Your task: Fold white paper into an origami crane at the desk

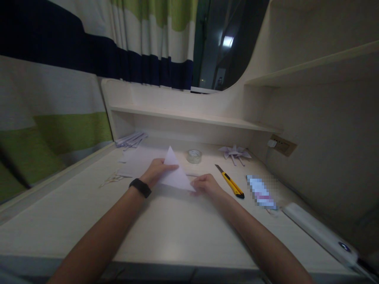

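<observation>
A white sheet of paper (174, 178), folded into a triangle, is held slightly above the desk between both hands. My left hand (156, 170), with a dark band on its wrist, grips the paper's left side, thumb lying across its face. At the lower right corner, my right hand (205, 184) pinches the paper's tip between thumb and fingers. Behind the left hand lie flat white sheets (139, 157). A roll of clear tape (194, 156) stands just beyond the paper. To the right of my right hand is a yellow utility knife (231, 182) with its blade out.
Folded paper pinwheels (235, 152) lie at the back right, rolled paper sticks (130, 139) at the back left. Thin tan strands (114, 178) are by the left arm. A phone with a blurred screen (262, 191) and a long white device (319, 232) occupy the right side.
</observation>
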Motion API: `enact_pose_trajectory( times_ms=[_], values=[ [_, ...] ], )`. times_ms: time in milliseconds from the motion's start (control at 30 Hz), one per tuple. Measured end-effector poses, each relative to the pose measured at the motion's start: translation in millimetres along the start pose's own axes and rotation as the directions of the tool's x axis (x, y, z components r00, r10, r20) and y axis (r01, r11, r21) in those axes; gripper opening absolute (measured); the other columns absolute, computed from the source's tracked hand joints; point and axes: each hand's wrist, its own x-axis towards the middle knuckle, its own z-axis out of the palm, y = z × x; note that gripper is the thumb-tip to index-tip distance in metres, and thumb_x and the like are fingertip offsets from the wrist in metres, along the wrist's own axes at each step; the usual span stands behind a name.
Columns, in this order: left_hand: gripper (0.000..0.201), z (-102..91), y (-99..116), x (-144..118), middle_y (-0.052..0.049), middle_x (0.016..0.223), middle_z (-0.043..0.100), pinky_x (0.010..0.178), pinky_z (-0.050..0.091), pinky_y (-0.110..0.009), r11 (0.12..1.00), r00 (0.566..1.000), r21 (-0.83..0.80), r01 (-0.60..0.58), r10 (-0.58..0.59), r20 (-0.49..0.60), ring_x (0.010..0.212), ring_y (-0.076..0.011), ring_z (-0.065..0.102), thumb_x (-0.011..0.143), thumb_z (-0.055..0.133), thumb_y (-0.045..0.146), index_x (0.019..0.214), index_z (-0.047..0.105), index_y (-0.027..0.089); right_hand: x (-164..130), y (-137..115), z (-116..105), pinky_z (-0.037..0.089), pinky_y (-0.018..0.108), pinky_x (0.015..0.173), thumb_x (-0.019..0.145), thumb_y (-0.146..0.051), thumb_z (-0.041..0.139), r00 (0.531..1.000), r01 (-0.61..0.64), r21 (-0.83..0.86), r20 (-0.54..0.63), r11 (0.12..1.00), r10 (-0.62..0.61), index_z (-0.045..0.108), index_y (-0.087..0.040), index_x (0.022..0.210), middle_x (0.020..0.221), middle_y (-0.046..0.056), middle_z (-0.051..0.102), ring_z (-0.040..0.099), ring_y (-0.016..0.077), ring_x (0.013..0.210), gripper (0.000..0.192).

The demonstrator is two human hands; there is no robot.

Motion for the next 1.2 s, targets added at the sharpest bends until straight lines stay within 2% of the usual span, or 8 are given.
enact_pose_trajectory(
  times_ms=[233, 400, 667, 800, 933, 1033, 1100, 1200],
  values=[
    [0.026, -1.4, 1.6, 0.1, -0.006, 0.060, 0.066, 0.045, 0.042, -0.025, 1.000, 0.999, 0.015, 0.025, -0.025, -0.029, 0.048, -0.0154, 0.057, 0.055, 0.079, 0.027, 0.071, 0.067, 0.010, -0.8, 0.3, -1.7, 0.055, 0.029, 0.055, 0.052, -0.015, 0.069, 0.999, 0.007, -0.051, 0.043, 0.999, -0.005, 0.067, -0.010, 0.060, 0.050, 0.004, 0.063, 0.061, 0.0145, 0.047, 0.009],
    [0.027, -3.4, 0.7, 1.0, -0.006, 0.060, 0.066, 0.044, 0.041, -0.024, 0.999, 0.999, 0.022, 0.023, -0.024, 0.022, 0.047, -0.0152, 0.057, 0.057, 0.079, 0.029, 0.072, 0.067, 0.010, -2.3, -0.7, -3.0, 0.053, 0.025, 0.047, 0.051, -0.014, 0.068, 0.996, -0.059, -0.093, 0.056, 0.994, 0.065, 0.066, -0.011, 0.061, 0.051, 0.006, 0.065, 0.065, 0.0187, 0.050, 0.010],
    [0.028, -8.8, -1.1, 4.0, -0.008, 0.061, 0.067, 0.045, 0.043, -0.025, 0.999, 0.999, 0.016, 0.033, -0.034, 0.021, 0.048, -0.0166, 0.058, 0.057, 0.079, 0.029, 0.073, 0.067, 0.009, -4.4, -5.2, -5.5, 0.055, 0.027, 0.050, 0.055, -0.014, 0.066, 0.985, -0.102, -0.138, 0.121, 0.985, 0.119, 0.067, -0.010, 0.068, 0.069, 0.014, 0.072, 0.067, 0.0194, 0.055, 0.013],
    [0.030, -13.6, -0.4, 5.0, -0.008, 0.063, 0.068, 0.045, 0.044, -0.025, 0.999, 0.999, -0.002, 0.034, -0.034, -0.011, 0.048, -0.0165, 0.059, 0.055, 0.080, 0.029, 0.073, 0.067, 0.009, -6.4, -9.0, -10.6, 0.055, 0.027, 0.050, 0.057, -0.016, 0.067, 0.984, -0.102, -0.151, 0.132, 0.983, 0.122, 0.067, -0.010, 0.068, 0.070, 0.014, 0.072, 0.067, 0.0190, 0.055, 0.012],
    [0.033, -21.7, 1.8, 6.7, -0.009, 0.066, 0.069, 0.046, 0.045, -0.026, 0.998, 0.994, -0.043, 0.052, -0.056, -0.093, 0.051, -0.0176, 0.061, 0.055, 0.081, 0.030, 0.076, 0.067, 0.009, -9.0, -18.5, -19.6, 0.053, 0.027, 0.051, 0.056, -0.016, 0.069, 0.982, -0.099, -0.229, 0.137, 0.968, 0.132, 0.068, -0.009, 0.067, 0.068, 0.013, 0.071, 0.066, 0.0179, 0.054, 0.013],
    [0.033, -19.6, 2.1, 6.6, -0.009, 0.065, 0.069, 0.046, 0.046, -0.026, 0.997, 0.991, -0.056, 0.056, -0.062, -0.120, 0.051, -0.0179, 0.061, 0.055, 0.081, 0.029, 0.076, 0.067, 0.008, -8.0, -23.7, -20.7, 0.051, 0.026, 0.055, 0.057, -0.021, 0.072, 1.000, 0.003, -0.230, 0.023, 0.973, 0.003, 0.068, -0.009, 0.067, 0.069, 0.012, 0.071, 0.065, 0.0162, 0.056, 0.016],
    [0.032, -9.9, -0.1, 4.1, -0.009, 0.063, 0.068, 0.046, 0.045, -0.026, 0.997, 0.993, -0.053, 0.052, -0.057, -0.103, 0.050, -0.0171, 0.060, 0.055, 0.081, 0.028, 0.075, 0.067, 0.008, -5.6, -22.6, -16.1, 0.050, 0.026, 0.058, 0.060, -0.029, 0.074, 0.993, 0.103, -0.208, -0.035, 0.973, -0.113, 0.069, -0.011, 0.074, 0.075, 0.011, 0.071, 0.065, 0.0157, 0.062, 0.023],
    [0.032, 12.5, -7.0, -3.2, -0.009, 0.065, 0.069, 0.047, 0.045, -0.025, 0.998, 0.999, -0.056, 0.030, -0.028, 0.044, 0.050, -0.0163, 0.060, 0.057, 0.081, 0.030, 0.075, 0.068, 0.007, -0.7, -13.8, -5.8, 0.044, 0.023, 0.054, 0.059, -0.038, 0.076, 0.976, 0.191, -0.199, -0.067, 0.961, -0.208, 0.069, -0.014, 0.081, 0.073, 0.006, 0.069, 0.061, 0.0131, 0.061, 0.034]
  ],
)
